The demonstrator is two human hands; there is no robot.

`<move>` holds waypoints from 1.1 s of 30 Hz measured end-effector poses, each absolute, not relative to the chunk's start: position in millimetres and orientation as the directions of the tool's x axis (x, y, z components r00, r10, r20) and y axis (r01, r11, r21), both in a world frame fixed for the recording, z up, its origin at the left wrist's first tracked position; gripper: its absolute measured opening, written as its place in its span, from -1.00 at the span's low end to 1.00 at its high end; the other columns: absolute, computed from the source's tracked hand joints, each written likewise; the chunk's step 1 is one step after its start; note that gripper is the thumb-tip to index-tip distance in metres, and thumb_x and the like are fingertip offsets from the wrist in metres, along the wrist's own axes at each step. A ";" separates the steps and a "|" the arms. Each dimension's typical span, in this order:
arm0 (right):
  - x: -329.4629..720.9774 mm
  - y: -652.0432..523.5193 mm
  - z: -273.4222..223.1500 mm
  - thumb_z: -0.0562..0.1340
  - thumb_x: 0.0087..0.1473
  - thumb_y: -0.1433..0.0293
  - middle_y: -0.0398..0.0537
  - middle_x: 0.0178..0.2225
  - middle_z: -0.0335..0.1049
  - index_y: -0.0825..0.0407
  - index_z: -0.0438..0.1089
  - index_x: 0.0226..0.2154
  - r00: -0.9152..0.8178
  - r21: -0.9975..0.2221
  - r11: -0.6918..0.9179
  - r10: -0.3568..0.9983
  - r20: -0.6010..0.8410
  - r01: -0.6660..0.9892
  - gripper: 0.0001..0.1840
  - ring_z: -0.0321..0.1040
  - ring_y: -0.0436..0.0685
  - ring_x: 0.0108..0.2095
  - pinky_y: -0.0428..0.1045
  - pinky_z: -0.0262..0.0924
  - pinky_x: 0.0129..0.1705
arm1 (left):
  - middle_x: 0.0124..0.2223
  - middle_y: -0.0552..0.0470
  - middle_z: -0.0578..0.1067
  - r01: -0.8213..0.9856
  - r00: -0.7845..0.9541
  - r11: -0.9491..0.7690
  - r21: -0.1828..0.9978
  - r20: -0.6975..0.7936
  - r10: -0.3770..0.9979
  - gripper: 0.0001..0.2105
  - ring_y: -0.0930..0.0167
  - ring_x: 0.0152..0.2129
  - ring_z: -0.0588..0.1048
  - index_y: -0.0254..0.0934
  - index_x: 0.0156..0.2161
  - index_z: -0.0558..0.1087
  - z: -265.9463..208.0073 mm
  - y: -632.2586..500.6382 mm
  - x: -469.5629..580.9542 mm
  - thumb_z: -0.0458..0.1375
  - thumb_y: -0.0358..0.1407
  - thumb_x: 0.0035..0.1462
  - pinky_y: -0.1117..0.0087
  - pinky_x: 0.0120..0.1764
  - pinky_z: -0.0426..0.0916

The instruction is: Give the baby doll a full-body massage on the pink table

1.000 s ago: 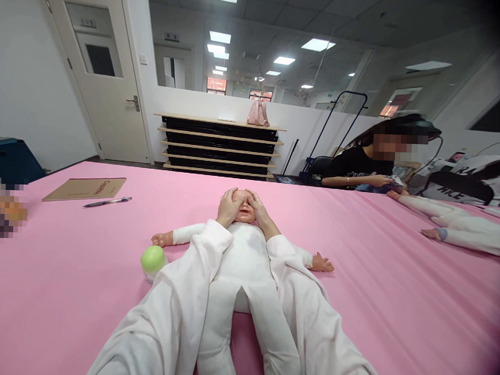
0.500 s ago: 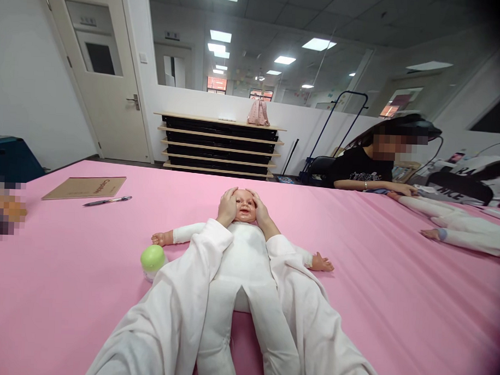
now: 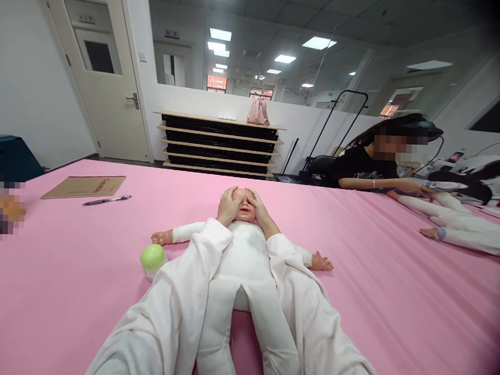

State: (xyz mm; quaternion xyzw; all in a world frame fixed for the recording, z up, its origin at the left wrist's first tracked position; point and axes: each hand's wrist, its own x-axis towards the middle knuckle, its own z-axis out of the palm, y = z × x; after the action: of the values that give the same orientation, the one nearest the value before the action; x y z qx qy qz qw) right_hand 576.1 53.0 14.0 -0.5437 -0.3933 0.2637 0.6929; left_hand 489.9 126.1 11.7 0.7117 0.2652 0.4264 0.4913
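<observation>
A baby doll (image 3: 245,253) in a white cloth body lies on its back, head away from me, arms spread out. My left hand (image 3: 228,206) cups the left side of the doll's head, and my right hand (image 3: 262,210) cups the other side. Both thumbs rest across the doll's eyes, so these are hidden; its nose and mouth show between my palms. The fingers curve along the temples, closed on the head. Beside my left forearm stands a jar with a green lid (image 3: 153,256), near the doll's outstretched hand.
A pink sheet (image 3: 86,291) covers the table. At the left lie a brown notebook (image 3: 84,187) and a pen (image 3: 107,200). Across at the right, a person in black (image 3: 363,168) handles another doll (image 3: 468,222). A shelf unit (image 3: 218,145) with a pink backpack (image 3: 258,112) stands behind.
My thumbs have moved inward from the sides of the doll's face onto its eyes. The person at the right has moved a hand further right over the other doll.
</observation>
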 end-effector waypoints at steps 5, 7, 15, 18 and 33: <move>578.5 56.4 10.2 0.12 -0.25 0.15 -0.13 -0.06 0.18 0.01 0.20 -0.17 0.567 -0.954 0.300 0.784 0.251 0.007 -0.48 0.14 0.05 -0.02 0.03 0.00 0.16 | 0.03 0.05 0.28 -0.080 0.502 -0.259 0.963 0.263 0.824 -0.64 0.46 0.00 0.24 -0.26 -0.03 0.30 16.3 123.7 488.6 -0.12 -0.32 0.06 0.41 0.10 0.16; 580.5 58.6 8.3 0.09 -0.25 0.16 -0.13 -0.05 0.17 0.02 0.21 -0.18 0.585 -0.950 0.313 0.767 0.263 0.017 -0.49 0.11 0.05 0.01 0.03 -0.08 0.20 | 0.02 0.07 0.29 -0.083 0.499 -0.221 0.972 0.233 0.834 -0.64 0.47 -0.02 0.25 -0.24 -0.04 0.31 17.8 122.1 487.1 -0.15 -0.34 0.06 0.41 0.09 0.18; 574.9 52.6 14.2 0.17 -0.24 0.13 -0.12 -0.01 0.14 0.00 0.20 -0.13 0.553 -0.959 0.269 0.788 0.272 0.089 -0.43 0.08 0.05 0.04 0.01 -0.04 0.18 | 0.03 0.03 0.28 -0.046 0.496 -0.338 0.940 0.315 0.809 -0.61 0.43 0.00 0.23 -0.27 -0.01 0.27 16.0 121.5 484.3 0.00 -0.26 0.01 0.40 0.11 0.15; 573.6 50.0 16.0 0.22 -0.27 0.14 -0.11 0.01 0.13 0.00 0.18 -0.10 0.540 -0.960 0.250 0.795 0.277 0.124 -0.38 0.08 0.06 0.04 0.01 -0.05 0.19 | 0.03 0.03 0.28 -0.029 0.497 -0.370 0.929 0.334 0.801 -0.58 0.43 0.00 0.24 -0.26 0.00 0.26 13.8 122.6 484.7 0.06 -0.26 -0.03 0.40 0.09 0.17; 589.2 64.6 1.1 0.01 -0.21 0.23 -0.18 -0.02 0.19 0.01 0.24 -0.16 0.610 -0.957 0.277 0.746 0.267 0.081 -0.51 0.09 0.01 0.05 -0.03 -0.06 0.20 | 0.04 0.06 0.28 -0.105 0.474 -0.160 0.982 0.190 0.860 -0.59 0.49 0.00 0.26 -0.31 -0.04 0.32 26.5 114.7 483.0 -0.17 -0.40 0.00 0.47 0.11 0.18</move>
State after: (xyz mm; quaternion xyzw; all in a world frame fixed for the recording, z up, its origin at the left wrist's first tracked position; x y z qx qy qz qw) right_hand 589.2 64.6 1.1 -0.5532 -0.3738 0.2355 0.7063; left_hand 483.0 114.7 26.5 0.6363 0.2968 0.4184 0.5762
